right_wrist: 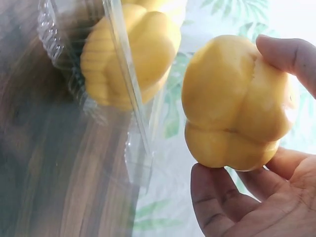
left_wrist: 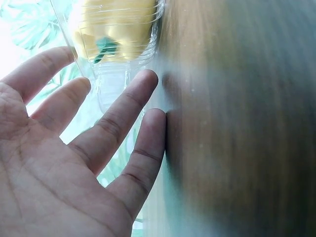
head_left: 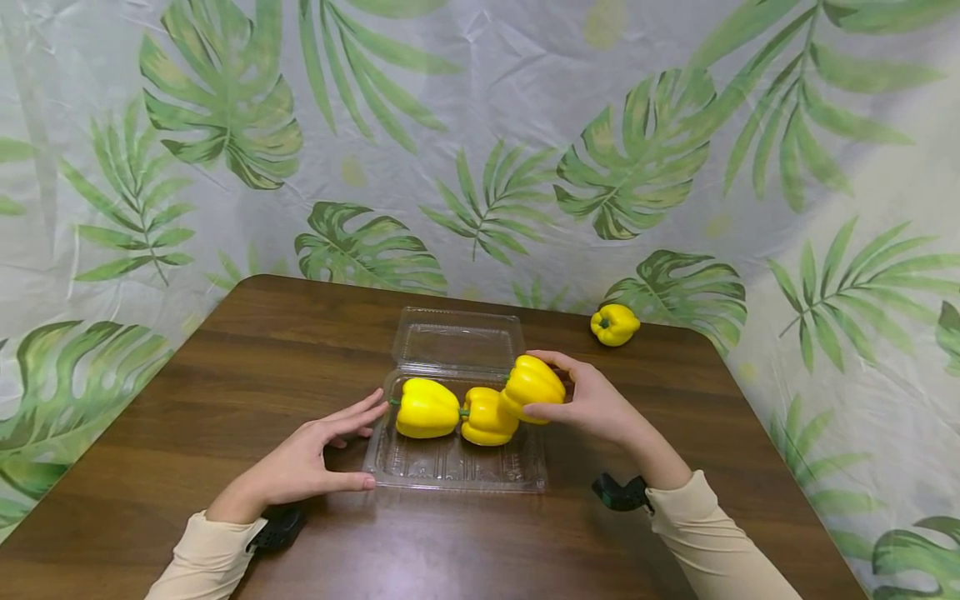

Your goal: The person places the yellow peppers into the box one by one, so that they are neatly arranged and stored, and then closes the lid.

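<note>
A clear plastic clamshell box lies on the table with its lid folded back. Inside sit two yellow bell peppers, the left one with its green stem to the left, the middle one beside it. My right hand grips a third yellow bell pepper between thumb and fingers, over the right end of the box. At the box's left side, my left hand has its fingers spread, with fingertips right at the rim. In the left wrist view, a pepper shows through the plastic wall.
Another yellow bell pepper lies at the back right edge of the table. The box's open lid extends toward the back of the brown wooden table. A leaf-patterned curtain hangs behind it.
</note>
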Motion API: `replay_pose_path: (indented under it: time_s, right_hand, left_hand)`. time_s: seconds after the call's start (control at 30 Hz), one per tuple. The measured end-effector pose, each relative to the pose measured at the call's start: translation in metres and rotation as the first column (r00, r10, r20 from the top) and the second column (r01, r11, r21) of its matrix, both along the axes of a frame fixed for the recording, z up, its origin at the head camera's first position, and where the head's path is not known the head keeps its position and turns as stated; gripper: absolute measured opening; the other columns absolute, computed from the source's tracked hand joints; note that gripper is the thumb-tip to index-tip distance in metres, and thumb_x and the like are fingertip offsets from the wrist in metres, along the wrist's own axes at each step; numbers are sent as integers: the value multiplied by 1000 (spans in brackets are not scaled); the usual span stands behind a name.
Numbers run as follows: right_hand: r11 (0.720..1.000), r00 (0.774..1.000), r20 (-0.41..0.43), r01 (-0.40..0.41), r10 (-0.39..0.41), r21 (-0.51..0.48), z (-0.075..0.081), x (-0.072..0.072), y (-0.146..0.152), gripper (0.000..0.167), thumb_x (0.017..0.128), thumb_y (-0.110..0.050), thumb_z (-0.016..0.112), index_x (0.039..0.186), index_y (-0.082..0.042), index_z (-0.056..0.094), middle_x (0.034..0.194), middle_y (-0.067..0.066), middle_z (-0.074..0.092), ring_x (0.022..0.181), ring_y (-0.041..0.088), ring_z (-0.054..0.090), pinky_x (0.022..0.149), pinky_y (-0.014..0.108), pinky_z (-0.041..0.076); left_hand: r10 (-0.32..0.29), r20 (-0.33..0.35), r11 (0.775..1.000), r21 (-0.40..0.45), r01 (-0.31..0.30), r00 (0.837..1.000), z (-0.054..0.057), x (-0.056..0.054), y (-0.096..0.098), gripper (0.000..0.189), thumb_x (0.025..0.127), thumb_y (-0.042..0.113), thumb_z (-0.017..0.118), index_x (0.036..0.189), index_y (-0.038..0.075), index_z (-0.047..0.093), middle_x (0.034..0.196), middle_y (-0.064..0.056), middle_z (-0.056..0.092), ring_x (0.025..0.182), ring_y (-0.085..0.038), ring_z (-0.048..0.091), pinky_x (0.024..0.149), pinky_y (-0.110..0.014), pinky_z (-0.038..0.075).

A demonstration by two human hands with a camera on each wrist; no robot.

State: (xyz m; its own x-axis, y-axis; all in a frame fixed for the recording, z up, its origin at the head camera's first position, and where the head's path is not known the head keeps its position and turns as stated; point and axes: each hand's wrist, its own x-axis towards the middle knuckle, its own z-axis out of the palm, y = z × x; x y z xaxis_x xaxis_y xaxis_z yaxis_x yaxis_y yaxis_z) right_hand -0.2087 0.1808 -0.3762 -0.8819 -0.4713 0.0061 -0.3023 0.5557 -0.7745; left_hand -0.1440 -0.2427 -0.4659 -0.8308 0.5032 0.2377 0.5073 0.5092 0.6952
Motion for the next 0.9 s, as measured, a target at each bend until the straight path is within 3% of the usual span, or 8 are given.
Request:
replay_pose_path:
  time_s: [0.9]
  right_hand:
    - [986,988,-16,-155,156,68,8,10,-51,77,90,-33,87,157,-19,52,137,6,67,113,22,63,94,38,57]
  left_hand:
    - [0,-7,1000,-7,0,1000,0,0,0,91,87,44,90,163,18,48,176,-10,36,123,-7,68,96,-35,57]
